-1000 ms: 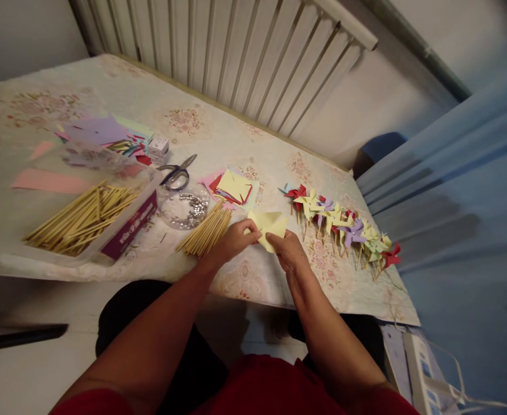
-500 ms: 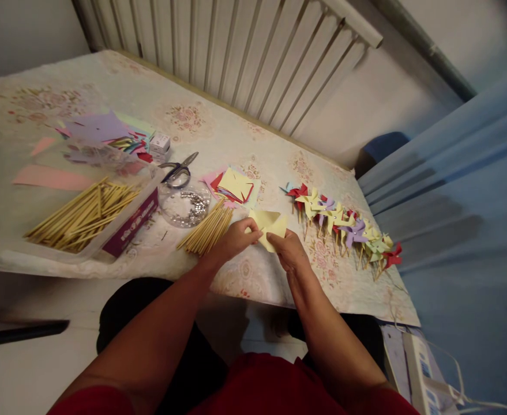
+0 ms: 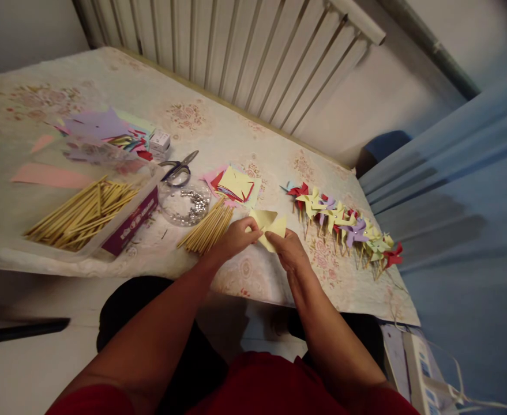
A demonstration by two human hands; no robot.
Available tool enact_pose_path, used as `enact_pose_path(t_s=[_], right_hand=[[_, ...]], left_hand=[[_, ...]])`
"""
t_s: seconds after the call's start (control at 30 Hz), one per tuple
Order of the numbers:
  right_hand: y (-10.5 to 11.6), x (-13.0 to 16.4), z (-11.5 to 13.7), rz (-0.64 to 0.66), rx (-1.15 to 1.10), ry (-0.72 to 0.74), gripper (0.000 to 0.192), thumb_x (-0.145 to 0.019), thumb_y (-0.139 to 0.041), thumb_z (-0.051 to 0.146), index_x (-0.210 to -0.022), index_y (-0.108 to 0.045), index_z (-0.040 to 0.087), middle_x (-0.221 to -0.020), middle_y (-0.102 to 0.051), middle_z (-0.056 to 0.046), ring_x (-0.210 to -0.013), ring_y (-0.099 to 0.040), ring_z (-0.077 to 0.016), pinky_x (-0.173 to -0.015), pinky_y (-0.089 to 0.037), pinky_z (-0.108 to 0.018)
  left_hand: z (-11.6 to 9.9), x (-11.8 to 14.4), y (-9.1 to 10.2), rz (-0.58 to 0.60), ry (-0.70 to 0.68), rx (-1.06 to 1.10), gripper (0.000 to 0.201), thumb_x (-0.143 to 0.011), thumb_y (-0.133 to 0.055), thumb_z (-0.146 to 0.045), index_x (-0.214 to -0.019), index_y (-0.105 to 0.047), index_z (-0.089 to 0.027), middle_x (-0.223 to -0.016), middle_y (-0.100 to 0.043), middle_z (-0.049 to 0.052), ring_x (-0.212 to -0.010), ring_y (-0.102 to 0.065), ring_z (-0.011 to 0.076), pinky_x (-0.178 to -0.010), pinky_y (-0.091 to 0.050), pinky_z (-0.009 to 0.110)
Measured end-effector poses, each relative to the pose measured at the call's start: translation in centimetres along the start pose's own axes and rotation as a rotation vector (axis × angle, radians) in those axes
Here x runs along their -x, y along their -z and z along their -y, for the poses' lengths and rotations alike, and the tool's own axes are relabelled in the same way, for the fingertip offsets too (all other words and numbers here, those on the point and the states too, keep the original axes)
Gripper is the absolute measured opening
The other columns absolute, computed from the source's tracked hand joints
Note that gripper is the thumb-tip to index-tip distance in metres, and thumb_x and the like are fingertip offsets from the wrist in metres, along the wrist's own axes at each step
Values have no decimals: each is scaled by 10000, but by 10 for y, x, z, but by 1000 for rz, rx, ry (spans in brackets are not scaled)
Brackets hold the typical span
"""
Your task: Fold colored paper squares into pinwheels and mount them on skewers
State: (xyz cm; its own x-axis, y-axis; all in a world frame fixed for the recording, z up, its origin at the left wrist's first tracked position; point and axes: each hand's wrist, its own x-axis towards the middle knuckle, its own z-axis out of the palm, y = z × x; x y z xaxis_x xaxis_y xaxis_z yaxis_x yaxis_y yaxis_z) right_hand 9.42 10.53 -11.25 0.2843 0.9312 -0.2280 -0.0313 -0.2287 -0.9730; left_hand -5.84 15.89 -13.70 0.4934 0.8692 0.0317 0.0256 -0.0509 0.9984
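Both my hands pinch a pale yellow cut paper square just above the table's front edge. My left hand grips its left side, my right hand its lower right corner, and some flaps are folded toward the middle. A loose bundle of bamboo sticks lies directly left of my left hand. A row of several finished paper pinwheels on sticks stretches to the right of my right hand.
A clear round dish of metal pins, scissors, a stack of cut coloured squares, a plastic tray of sticks and coloured paper sheets lie on the flowered tablecloth. A radiator stands behind, a blue curtain to the right.
The paper's flaps have shifted slightly between my fingers; my hands stay in the same place. The view has tilted a little.
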Motion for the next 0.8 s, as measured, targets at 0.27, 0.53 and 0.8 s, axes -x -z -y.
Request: enact_pose_path(t_s=[0.27, 0.53, 0.8], right_hand=[[-2, -5, -7, -67, 49, 27, 295, -627, -729, 287, -881, -699, 139, -761, -721, -14, -633, -616, -153, -646, -471, -269], [-9, -7, -5, -188, -88, 113, 295, -639, -691, 268, -910, -676, 150, -835, -728, -24, -699, -633, -159, -669, -495, -263], [-26, -8, 3, -296, -246, 163, 410, -627, -686, 311, -1003, -636, 156, -916, -732, -58, -828, -669, -199, -713, -530, -293]], left_hand=[[-10, 2, -1, -4, 27, -22, 169, -747, -607, -325, -685, -526, -191, -617, -592, -22, -651, -560, 152, -649, -417, 276], [2, -3, -10, -36, 69, 465, 458, -745, -672, -357, -1118, -476, -179, -827, -630, 3, -664, -604, 122, -675, -470, 282], [1, 0, -16, 43, 169, 663, 435, -702, -727, -374, -1076, -607, -188, -991, -668, 64, -813, -609, 134, -736, -471, 265]])
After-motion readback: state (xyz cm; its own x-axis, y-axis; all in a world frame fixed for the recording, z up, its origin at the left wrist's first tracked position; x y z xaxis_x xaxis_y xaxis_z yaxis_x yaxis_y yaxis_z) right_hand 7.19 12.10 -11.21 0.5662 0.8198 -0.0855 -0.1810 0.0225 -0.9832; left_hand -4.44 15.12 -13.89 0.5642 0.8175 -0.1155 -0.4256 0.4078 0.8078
